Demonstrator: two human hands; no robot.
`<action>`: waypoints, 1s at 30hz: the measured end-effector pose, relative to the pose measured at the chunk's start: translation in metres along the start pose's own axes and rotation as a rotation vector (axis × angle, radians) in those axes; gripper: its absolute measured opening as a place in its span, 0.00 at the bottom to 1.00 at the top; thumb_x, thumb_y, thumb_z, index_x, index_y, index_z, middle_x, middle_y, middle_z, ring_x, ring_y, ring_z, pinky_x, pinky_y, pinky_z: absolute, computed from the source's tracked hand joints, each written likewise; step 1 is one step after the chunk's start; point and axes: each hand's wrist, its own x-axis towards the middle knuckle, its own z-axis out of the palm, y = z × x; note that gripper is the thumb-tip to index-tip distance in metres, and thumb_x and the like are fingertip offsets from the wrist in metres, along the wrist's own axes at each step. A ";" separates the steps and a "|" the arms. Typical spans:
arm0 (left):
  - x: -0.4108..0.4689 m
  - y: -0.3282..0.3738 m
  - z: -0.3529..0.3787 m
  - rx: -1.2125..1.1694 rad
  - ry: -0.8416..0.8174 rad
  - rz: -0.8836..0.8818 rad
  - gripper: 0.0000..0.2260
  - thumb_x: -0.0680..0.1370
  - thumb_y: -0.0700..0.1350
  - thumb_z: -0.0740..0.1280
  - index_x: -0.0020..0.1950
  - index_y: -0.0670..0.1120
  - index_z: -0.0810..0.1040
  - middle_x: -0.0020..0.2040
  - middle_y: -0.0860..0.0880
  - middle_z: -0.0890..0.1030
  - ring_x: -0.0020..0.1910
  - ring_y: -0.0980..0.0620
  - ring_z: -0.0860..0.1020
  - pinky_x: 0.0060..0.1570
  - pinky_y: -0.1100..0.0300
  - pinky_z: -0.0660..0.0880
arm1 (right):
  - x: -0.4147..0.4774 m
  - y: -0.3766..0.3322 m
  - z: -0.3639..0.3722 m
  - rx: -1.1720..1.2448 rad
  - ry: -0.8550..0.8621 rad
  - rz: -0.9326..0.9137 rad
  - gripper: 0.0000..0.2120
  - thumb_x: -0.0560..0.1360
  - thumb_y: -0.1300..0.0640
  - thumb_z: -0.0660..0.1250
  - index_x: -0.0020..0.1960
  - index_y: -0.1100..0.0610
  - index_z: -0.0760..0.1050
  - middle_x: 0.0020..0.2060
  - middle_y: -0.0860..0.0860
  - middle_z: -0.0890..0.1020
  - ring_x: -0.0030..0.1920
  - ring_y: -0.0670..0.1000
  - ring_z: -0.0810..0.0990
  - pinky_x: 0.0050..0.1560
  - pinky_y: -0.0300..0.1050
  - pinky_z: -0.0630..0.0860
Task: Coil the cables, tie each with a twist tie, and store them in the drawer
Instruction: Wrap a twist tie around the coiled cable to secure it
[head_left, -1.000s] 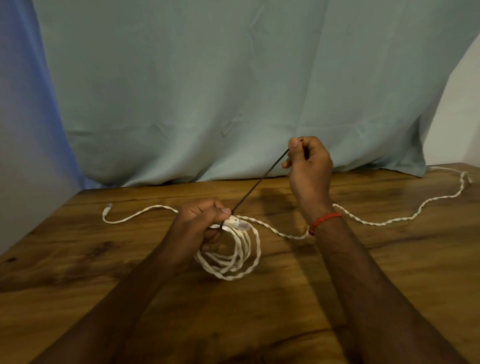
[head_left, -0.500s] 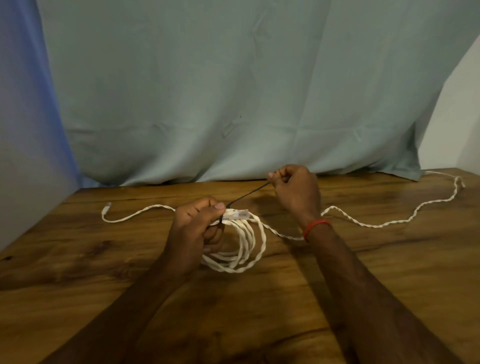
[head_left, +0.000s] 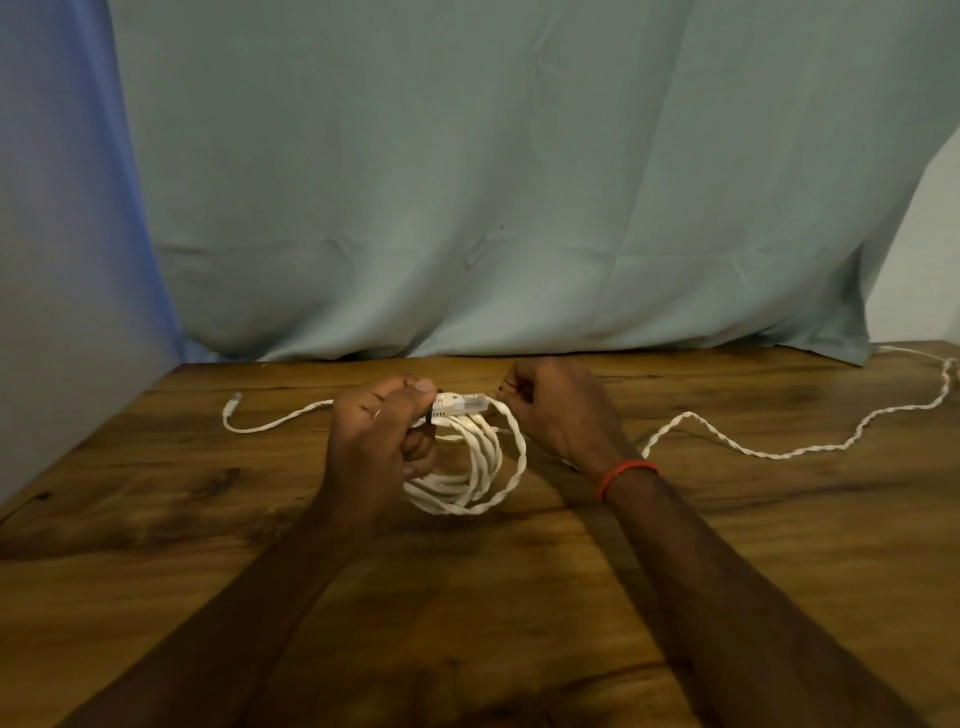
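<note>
From the head view, the coiled cable (head_left: 470, 467) hangs between the two hands just above the desk (head_left: 519, 597), its lower loops near or on the wood. The left hand (head_left: 382, 436) is clenched round the top of the loops, thumb pressed next to the pale connector (head_left: 462, 404). A dark twist tie (head_left: 429, 415) shows right at that thumb. The right hand (head_left: 556, 410) sits just beside the connector with fingers curled, seemingly pinching the tie's free end, though that end is barely visible.

To my eye the cable is light, soft and springy, and the twisted strands would fan out if the grip loosened. The best hold is where the left hand has it, across all the loops at one spot, with the tie cinched there. The tie looks thin and bendable, easy to twist but easy to drop.

A loose cable (head_left: 753, 447) snakes away beyond the right hand to the desk's far corner, and another tail (head_left: 260, 423) lies past the left hand. Either could drag or snag. A pale cloth (head_left: 493, 182) hangs behind. No drawer is in sight.
</note>
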 end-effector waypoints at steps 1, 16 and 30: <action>0.002 0.001 -0.001 -0.017 0.005 0.015 0.13 0.70 0.50 0.68 0.28 0.47 0.71 0.23 0.51 0.61 0.20 0.54 0.58 0.22 0.63 0.55 | -0.001 -0.001 0.000 0.024 -0.020 -0.039 0.16 0.74 0.42 0.72 0.38 0.54 0.79 0.31 0.48 0.80 0.34 0.49 0.77 0.34 0.43 0.68; 0.020 0.003 -0.010 -0.229 0.313 -0.153 0.17 0.82 0.43 0.62 0.32 0.42 0.72 0.18 0.52 0.62 0.15 0.57 0.59 0.19 0.69 0.55 | -0.014 -0.057 -0.032 0.676 0.379 -0.253 0.10 0.76 0.52 0.74 0.41 0.58 0.81 0.36 0.48 0.82 0.38 0.50 0.80 0.38 0.49 0.77; 0.016 -0.007 -0.015 0.103 0.298 -0.186 0.21 0.82 0.42 0.62 0.28 0.47 0.73 0.19 0.53 0.65 0.17 0.57 0.61 0.20 0.69 0.59 | -0.038 -0.083 0.001 -0.292 0.019 -0.429 0.17 0.80 0.41 0.58 0.53 0.47 0.82 0.48 0.50 0.83 0.49 0.55 0.81 0.38 0.45 0.64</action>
